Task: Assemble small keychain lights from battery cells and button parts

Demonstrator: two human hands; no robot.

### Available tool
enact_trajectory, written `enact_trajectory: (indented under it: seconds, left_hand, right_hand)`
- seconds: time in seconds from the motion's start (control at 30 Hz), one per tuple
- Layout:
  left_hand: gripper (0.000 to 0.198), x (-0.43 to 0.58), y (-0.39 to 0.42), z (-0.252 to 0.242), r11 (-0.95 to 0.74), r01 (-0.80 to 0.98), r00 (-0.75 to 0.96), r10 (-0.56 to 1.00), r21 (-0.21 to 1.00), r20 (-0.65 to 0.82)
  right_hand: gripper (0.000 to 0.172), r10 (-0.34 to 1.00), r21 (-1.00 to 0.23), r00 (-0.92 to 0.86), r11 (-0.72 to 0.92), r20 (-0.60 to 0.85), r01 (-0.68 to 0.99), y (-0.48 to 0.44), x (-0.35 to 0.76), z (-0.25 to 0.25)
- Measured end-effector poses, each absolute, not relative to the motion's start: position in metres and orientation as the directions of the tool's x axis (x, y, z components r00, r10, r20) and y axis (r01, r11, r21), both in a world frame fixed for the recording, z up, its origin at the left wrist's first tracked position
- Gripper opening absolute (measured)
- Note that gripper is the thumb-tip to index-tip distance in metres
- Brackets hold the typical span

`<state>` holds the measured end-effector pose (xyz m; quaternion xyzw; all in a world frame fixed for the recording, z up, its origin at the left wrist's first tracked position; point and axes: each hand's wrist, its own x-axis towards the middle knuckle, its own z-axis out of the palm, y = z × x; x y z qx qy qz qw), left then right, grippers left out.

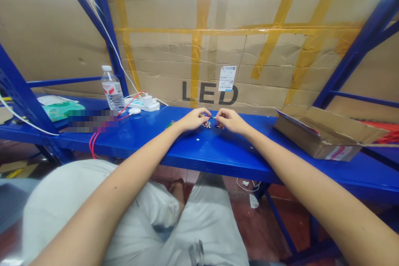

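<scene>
My left hand (195,119) and my right hand (230,120) come close together above the blue shelf top (187,149). Both have their fingers pinched. Between the fingertips runs a small thin piece (212,117), greenish and shiny, too small to name. Just below it lies a little heap of shiny metal parts (207,124), partly behind my left fingers. A small green item (170,124) shows beside my left wrist, mostly covered by it.
At the right stands an open cardboard box (324,145). To the left are a water bottle (112,91), a white power strip (143,104), red cables (92,143) and a green tissue pack (60,110). A large LED carton (168,58) walls off the back.
</scene>
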<state>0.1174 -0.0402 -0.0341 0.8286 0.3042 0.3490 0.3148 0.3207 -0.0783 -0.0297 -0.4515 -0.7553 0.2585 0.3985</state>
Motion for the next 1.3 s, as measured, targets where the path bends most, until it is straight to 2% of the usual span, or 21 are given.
enact_trajectory:
  seconds: [0.23,0.47,0.7,0.83,0.97,1.1,1.3]
  left_hand:
    - [0.021,0.119,-0.04,-0.035,-0.646,0.251,0.613,0.683,0.721,0.398]
    - [0.02,0.119,-0.039,-0.037,-0.662,0.235,0.623,0.665,0.712,0.412]
    - [0.01,0.119,-0.042,-0.035,-0.631,0.237,0.603,0.692,0.739,0.398]
    - [0.01,0.119,-0.047,-0.032,-0.67,0.287,0.585,0.689,0.684,0.429]
    - [0.01,0.119,-0.051,-0.032,-0.714,0.398,0.534,0.691,0.576,0.488]
    - [0.013,0.117,-0.048,-0.033,-0.724,0.456,0.505,0.69,0.518,0.519]
    - [0.016,0.115,-0.038,-0.035,-0.743,0.425,0.529,0.667,0.517,0.524]
  right_hand:
    - [0.007,0.863,-0.691,-0.292,0.505,0.413,0.517,-0.077,0.32,-0.033]
    - [0.007,0.785,-0.482,-0.337,0.595,0.52,0.643,-0.074,0.321,-0.035]
    - [0.007,0.763,-0.321,-0.387,0.592,0.517,0.739,-0.082,0.316,-0.033]
    - [0.01,0.737,-0.208,-0.434,0.6,0.518,0.772,-0.086,0.314,-0.032]
    - [0.014,0.739,-0.102,-0.454,0.57,0.498,0.816,-0.089,0.31,-0.031]
    - [0.013,0.755,-0.113,-0.424,0.543,0.5,0.832,-0.089,0.309,-0.03]
    - [0.011,0.777,-0.298,-0.374,0.565,0.506,0.77,-0.084,0.316,-0.029]
